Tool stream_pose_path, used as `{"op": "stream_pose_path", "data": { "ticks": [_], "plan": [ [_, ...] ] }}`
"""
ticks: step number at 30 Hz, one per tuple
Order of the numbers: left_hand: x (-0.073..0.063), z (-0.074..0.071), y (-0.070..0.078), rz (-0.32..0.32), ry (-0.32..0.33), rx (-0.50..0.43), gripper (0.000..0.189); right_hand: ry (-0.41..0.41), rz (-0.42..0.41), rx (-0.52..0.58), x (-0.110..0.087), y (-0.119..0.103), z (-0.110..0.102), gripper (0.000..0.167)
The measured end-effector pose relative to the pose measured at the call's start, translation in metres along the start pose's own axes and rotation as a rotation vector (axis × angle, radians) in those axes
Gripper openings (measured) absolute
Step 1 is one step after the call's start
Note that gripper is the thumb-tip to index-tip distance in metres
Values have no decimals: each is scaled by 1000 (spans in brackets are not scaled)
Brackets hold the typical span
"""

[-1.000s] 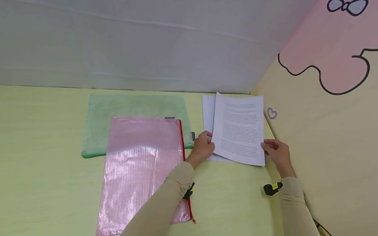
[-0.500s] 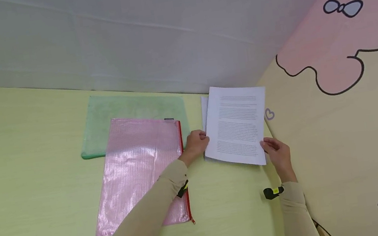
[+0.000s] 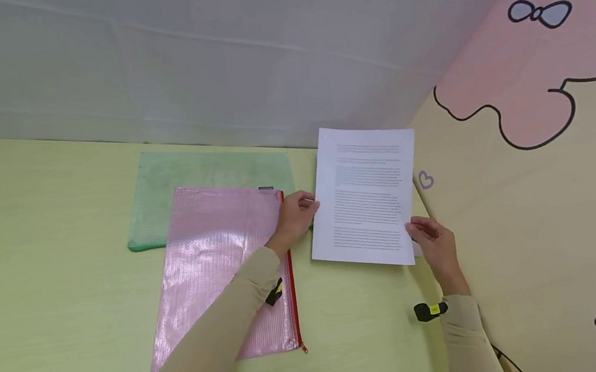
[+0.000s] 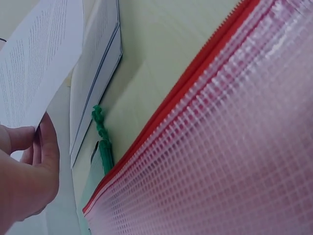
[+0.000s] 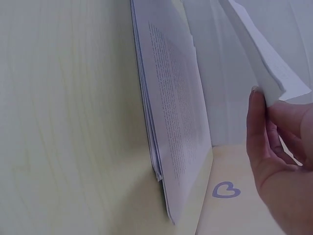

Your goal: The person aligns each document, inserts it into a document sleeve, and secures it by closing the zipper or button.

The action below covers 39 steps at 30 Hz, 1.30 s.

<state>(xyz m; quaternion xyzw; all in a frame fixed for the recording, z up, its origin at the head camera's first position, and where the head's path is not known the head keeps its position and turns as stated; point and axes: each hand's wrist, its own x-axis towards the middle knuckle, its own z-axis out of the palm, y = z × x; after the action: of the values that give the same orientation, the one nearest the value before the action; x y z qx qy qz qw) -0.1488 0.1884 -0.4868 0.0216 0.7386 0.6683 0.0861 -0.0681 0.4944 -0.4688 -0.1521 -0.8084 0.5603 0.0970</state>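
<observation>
Green pouch (image 3: 209, 163): along far edge of worktop (image 3: 59, 277), partly beneath pink pouch (image 3: 222, 219). Left hand (image 3: 294, 218): fingers pinching left edge of paper (image 3: 363, 196). Paper: raised above stack (image 5: 171, 98) near far right corner, gripped on opposite sides, presumably against sagging. Right hand (image 3: 437, 248): fingers pinching paper's right edge.

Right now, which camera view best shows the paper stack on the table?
The right wrist view: printed top and layered edge of the paper stack show clearly. The left wrist view catches only part of it; in the head view, the held paper hides nearly all of it.
</observation>
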Motion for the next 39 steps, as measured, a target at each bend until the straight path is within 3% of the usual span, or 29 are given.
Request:
{"op": "stream_pose_path", "data": {
  "ticks": [9,16,22,30,34,39],
  "plan": [
    [-6,-19,11,100,-6,29,16,-80,-37,64,-9,-13,1,32],
    [-14,-33,25,183,15,4,12,-148,-125,88,-11,-31,1,34],
    [-23,-40,31,252,21,-13,12,-140,-170,132,-13,-42,3,32],
    [-43,-50,24,381,-66,31,9,-168,-184,126,-24,-45,-2,27],
    [-51,-55,17,417,-118,25,7,-195,-197,61,-34,-41,-9,24],
    [-58,-59,10,447,-154,39,4,-227,-193,84,-42,-32,-12,25]
  ]
}}
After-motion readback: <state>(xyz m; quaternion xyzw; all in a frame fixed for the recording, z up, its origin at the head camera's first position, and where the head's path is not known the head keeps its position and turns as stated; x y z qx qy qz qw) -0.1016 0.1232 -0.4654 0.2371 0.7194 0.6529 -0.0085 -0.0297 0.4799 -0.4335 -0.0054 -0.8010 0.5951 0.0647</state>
